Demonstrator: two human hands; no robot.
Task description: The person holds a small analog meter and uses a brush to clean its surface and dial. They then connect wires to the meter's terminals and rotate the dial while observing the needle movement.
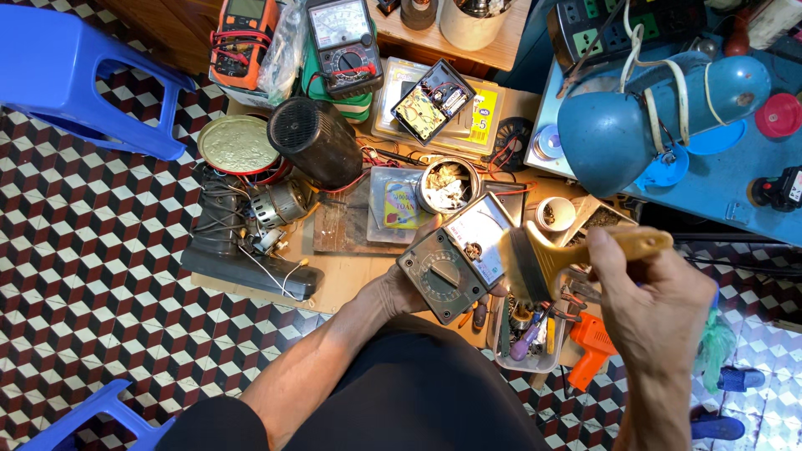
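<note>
**Analog Multimeter Held for Brushing; Containers Around the Hands**

The left hand point(399, 288) gripped a grey analog multimeter point(458, 257) from beneath, fingers wrapped under the case, with the dial and meter window facing up. The right hand point(647, 305) was closed around the wooden handle of a paintbrush point(558, 255). The bristles lay against the right edge of the multimeter.

Containers:

1. A clear plastic tray point(525, 361) sat directly below the brush, between the two hands. It held screwdrivers and small tools, one with a purple handle.
2. A round metal tin point(448, 185) stood just beyond the multimeter. It contained pale scraps, too small to identify.
3. A small white cup point(555, 214) stood just beyond the brush. Its contents could not be made out.
4. A shallow round tin point(240, 145) lay well beyond and to the left of the left hand, filled with a grey-green paste.
5. An opened black meter case point(433, 101) rested on a flat clear box farther out, exposing its circuit board.

An orange glue gun point(591, 344) lay just beside the tray, under the right wrist. A blue desk lamp point(639, 117) stood beyond the right hand.
</note>
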